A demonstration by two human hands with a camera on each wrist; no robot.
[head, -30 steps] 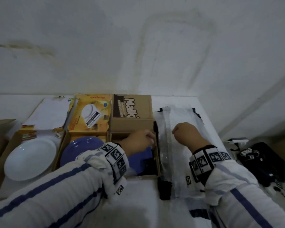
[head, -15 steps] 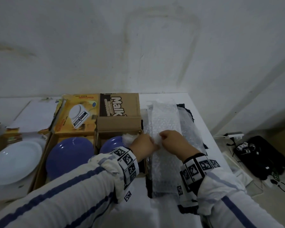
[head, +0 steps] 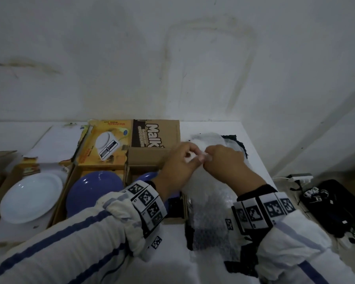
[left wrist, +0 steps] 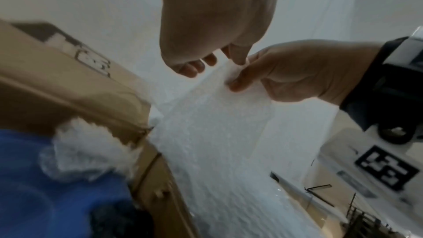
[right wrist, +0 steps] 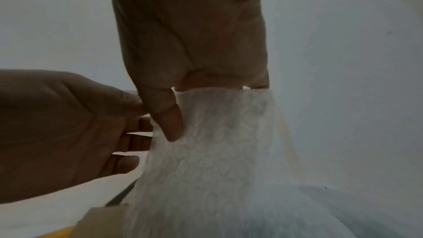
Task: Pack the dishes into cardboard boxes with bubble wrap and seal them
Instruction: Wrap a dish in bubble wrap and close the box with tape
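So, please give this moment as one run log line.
right hand: pinches clear bubble wrap sheet | left hand: at sheet edge, grip unclear

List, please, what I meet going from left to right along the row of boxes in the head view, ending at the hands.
white plate → big blue plate → brown Malkist box → left hand → right hand, both pinching the bubble wrap.

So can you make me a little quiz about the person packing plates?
1. True or false: the right hand pinches the bubble wrap.
2. What colour is the plate in the leftmost box? A) blue B) white C) red
3. Fill in: the Malk box holds a ____ dish.

Key: 1 true; 2 B; 3 blue.
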